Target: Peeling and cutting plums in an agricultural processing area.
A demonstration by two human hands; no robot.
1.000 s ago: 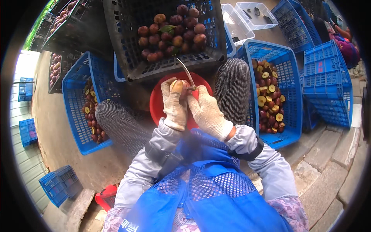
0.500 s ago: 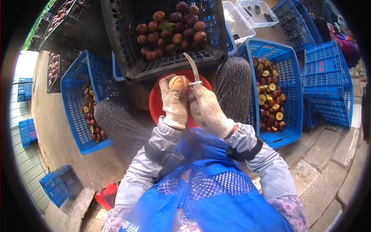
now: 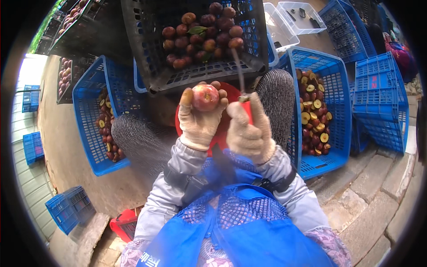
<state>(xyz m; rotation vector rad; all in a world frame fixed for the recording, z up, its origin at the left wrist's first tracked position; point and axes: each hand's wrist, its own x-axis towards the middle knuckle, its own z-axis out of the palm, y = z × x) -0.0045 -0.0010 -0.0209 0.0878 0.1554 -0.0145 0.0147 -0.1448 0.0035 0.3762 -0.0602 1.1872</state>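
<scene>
In my gloved left hand [image 3: 199, 118] sits a reddish plum [image 3: 205, 97], cradled by the thumb and fingers with its blotchy side up. My gloved right hand [image 3: 250, 131] is wrapped round the red handle of a curved knife [image 3: 246, 109]. The blade points up and away, blurred, apart from the plum. Below both hands a red basin [image 3: 219, 139] shows only in part between my knees. Just ahead, a tilted black crate [image 3: 153, 82] holds several whole dark plums [image 3: 209, 44] and a green leaf.
At right stands a blue crate [image 3: 327, 168] of halved plums showing yellow flesh; another blue crate [image 3: 100, 169] with cut plums is at left. Stacked blue crates [image 3: 378, 84] are farther right. Clear plastic boxes [image 3: 307, 29] lie beyond. Black crates of plums [image 3: 73, 73] stand far left.
My hands have moved apart. The right hand has drawn the knife away to the right, and the plum now shows plainly in the left hand. The view has shifted slightly.
</scene>
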